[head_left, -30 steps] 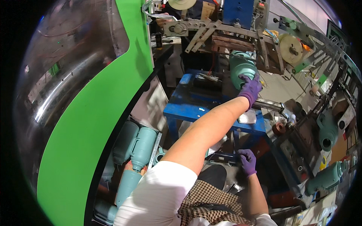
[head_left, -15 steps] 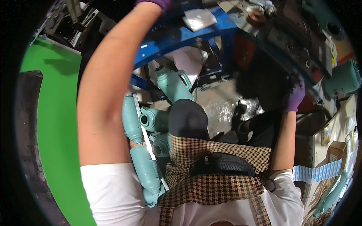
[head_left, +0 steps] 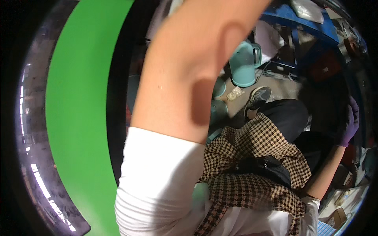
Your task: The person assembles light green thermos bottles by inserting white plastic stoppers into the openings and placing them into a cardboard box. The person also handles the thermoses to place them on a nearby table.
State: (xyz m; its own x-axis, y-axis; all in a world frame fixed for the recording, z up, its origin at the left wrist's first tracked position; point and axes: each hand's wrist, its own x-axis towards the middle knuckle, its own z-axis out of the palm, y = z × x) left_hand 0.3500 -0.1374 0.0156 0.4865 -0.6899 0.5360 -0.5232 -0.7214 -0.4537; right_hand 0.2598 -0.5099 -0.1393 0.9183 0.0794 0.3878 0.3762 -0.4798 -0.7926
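Observation:
My bare left arm (head_left: 177, 78) reaches up and across from its white sleeve, and its hand lies beyond the upper edge. At the far right my right hand (head_left: 350, 122), in a purple glove, is beside a dark, shadowed surface. Its fingers are bent; what they hold, if anything, is lost in the shadow. A teal metal housing with a loop handle (head_left: 243, 65) stands on the floor past my left forearm. Closer to me, more teal parts (head_left: 218, 112) are partly hidden behind that arm.
A green panel (head_left: 78, 118) with a dark border runs along the left. At the upper right is a blue bench (head_left: 299, 19) carrying a clear plastic bag (head_left: 309, 10). My shoe (head_left: 260, 96) rests on the floor near a small crumpled piece (head_left: 235, 93). An open carton (head_left: 338, 218) sits lower right.
The view has swung left, so the green panel fills more of it and the bench has shifted right. My left hand's glove cuff has left the picture. My right hand stays by the dark surface.

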